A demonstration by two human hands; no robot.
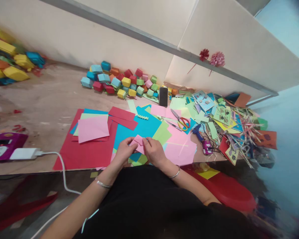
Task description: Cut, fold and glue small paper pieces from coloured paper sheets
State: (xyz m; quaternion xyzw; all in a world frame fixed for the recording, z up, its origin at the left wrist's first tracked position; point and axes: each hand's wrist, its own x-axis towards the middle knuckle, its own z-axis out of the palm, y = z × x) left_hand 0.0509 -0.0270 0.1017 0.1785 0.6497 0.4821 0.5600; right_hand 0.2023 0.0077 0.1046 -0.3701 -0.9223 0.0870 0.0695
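A small piece of folded pink paper (139, 140) is held between both hands, above the near edge of the table. My left hand (126, 149) pinches its left side. On its other side, the fingers of my right hand (154, 151) are closed on the paper near a crease. Beneath and beyond the hands lie sheets of blue paper (129, 131), with green paper (161, 132) and pink paper (180, 149) to the right. A zigzag-folded green strip (143, 117) rests on the blue sheet.
Red-handled scissors (181, 121) and a pen (173, 125) lie to the right, near a blue glue gun (197, 132). Folded paper boxes (126, 82) and a phone (163, 96) are at the back. A white cable (62, 159) hangs over the left front edge.
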